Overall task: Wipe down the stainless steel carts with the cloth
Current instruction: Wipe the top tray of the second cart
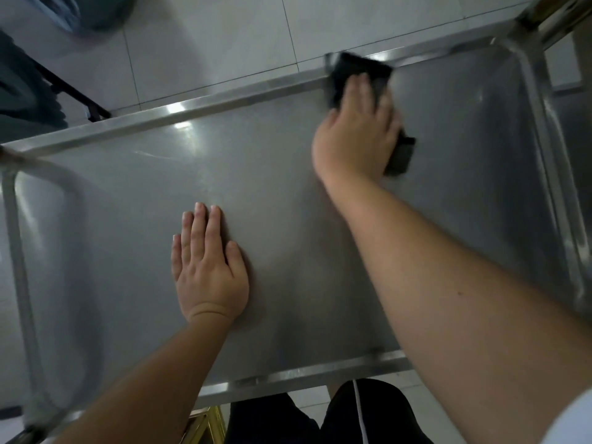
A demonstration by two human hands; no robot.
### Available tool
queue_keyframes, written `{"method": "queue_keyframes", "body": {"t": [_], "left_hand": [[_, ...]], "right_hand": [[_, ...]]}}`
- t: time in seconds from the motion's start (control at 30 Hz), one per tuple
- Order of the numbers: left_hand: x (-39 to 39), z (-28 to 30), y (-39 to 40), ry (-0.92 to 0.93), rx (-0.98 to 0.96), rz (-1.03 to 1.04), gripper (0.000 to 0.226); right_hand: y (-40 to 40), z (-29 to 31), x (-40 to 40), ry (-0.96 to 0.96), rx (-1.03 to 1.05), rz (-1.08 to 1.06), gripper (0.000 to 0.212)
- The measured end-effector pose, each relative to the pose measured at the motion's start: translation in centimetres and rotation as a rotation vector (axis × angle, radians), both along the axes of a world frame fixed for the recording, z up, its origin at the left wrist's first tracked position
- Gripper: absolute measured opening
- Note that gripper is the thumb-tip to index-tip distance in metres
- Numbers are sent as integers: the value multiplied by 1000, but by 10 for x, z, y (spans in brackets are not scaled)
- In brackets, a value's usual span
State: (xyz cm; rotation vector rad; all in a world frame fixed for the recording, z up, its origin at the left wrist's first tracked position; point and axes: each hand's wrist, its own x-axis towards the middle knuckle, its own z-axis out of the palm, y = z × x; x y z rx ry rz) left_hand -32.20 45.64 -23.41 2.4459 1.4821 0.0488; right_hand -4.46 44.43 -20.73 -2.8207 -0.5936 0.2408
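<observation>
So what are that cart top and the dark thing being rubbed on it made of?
Cart top: looks like brushed stainless steel, grey with soft glare streaks and a raised metal rim. Cloth: seemingly soft dark fabric, matte, bunched under the right hand; blur hides its weave.

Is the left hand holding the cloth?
No, the left hand lies flat and bare on the cart, while the right hand presses the cloth.

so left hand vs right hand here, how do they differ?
The left hand lies flat and bare on the cart top, near its front edge. The right hand reaches to the far rim and presses the dark cloth down. Both rest palm-down on the same surface.
</observation>
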Motion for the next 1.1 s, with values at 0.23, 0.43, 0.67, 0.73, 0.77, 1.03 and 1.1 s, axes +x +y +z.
{"method": "queue_keyframes", "body": {"t": [0.23,0.43,0.67,0.73,0.77,1.03,1.1], "left_hand": [[0,0,0,12,1,-4,65],[-3,-5,2,9,24,-11,66],[-2,-4,2,-2,12,-9,66],[-2,-3,2,2,-1,-16,67],[-1,-2,3,4,-7,-13,67],[2,8,-1,8,-26,-1,68],[2,10,-1,8,-30,-1,68]], "right_hand": [[-22,-2,-37,83,-47,1031,58],[-99,-1,153,-42,-36,356,60],[-177,13,189,-3,-113,319,65],[-213,14,158,17,-108,305,63],[-239,14,137,26,-107,301,61],[-415,18,-17,181,-228,346,59],[-394,18,-14,204,-224,342,59]]}}
